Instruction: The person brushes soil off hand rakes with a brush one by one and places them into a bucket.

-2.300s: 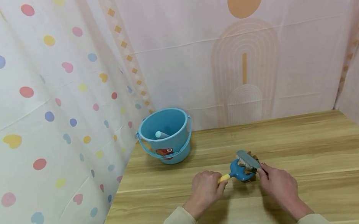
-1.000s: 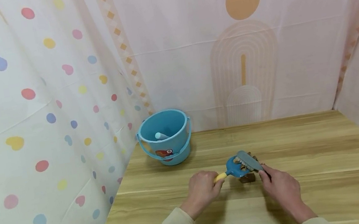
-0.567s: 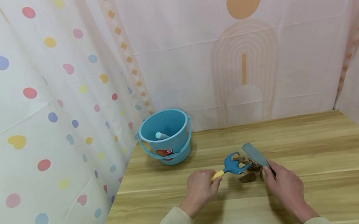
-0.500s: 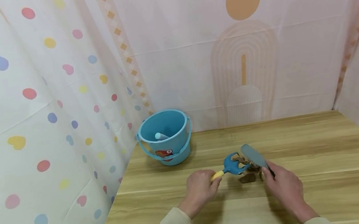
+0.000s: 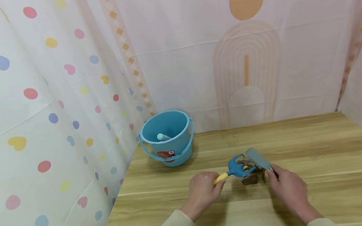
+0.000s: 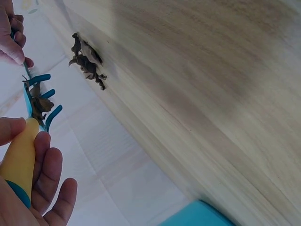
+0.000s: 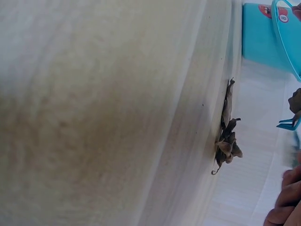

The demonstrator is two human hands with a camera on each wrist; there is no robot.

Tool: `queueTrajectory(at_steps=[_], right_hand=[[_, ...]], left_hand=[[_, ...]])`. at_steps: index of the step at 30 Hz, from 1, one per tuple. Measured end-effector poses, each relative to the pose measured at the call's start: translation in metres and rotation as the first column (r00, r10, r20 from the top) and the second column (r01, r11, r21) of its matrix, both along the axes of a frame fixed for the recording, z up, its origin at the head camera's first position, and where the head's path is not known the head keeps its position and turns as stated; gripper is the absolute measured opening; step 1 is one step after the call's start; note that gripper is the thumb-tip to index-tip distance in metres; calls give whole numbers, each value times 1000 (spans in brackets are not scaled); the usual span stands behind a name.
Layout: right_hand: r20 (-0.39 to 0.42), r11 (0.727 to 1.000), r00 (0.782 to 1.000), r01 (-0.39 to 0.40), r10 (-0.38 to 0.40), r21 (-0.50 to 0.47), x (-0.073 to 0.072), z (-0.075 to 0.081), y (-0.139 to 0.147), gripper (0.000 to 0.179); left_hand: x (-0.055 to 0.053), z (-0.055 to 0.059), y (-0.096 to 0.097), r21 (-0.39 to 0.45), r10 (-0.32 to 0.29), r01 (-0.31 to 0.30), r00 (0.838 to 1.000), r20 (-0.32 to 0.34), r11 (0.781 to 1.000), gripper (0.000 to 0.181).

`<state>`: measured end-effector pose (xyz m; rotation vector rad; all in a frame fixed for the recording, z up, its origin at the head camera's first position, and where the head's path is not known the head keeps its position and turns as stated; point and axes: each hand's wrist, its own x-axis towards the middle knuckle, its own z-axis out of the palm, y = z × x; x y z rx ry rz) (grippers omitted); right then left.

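Observation:
My left hand [image 5: 202,191] grips the yellow handle [image 6: 21,160] of a small toy rake with a blue, pronged head [image 5: 235,168]. Brown dried leaves [image 6: 40,101] lie on the prongs, which are raised above the table in the left wrist view. In my right hand [image 5: 290,190] is the dark handle of a grey brush [image 5: 258,159]. Its head is held against or just over the leaves at the prong tips; the bristles are mostly hidden. More dried leaves [image 7: 228,141] rest on the table underneath. At the right wrist view's edge only some right fingers [image 7: 287,202] show.
A light blue bucket [image 5: 177,152] with its handle hanging down stands at the table's back left, a pale tube-like thing [image 5: 162,136] inside it. Patterned curtains [image 5: 178,70] border the wood-grain table [image 5: 319,170] at the back and both sides.
The rake has come up off the table with leaves on it, uncovering leaves below. The brush has shifted right and turned so its bristles show less.

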<state>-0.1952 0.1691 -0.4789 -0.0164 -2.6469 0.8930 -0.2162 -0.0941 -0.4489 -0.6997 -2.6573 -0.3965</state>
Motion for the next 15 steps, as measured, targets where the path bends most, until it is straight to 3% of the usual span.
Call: queueTrajectory(at_steps=[6,9,13,15], right_hand=[[-66,997,995,-78,77,-11,2,-1,-2,39],[-112,997,991,-76,75,-3,3,-3,-2,36],[-235,997,969,-73,76,22,4,-6,-4,33],[-245,994,964,-93,104,53,5,-6,-5,32]], left_hand=[[-1,-1,1,8,23,-23,1000,13,1000,18],[-1,-2,0,2,36,-36,999,30,999,18],[-2,-3,0,1,33,-33,999,39,999,19],[-3,-4,0,1,34,-34,999,37,999,19]])
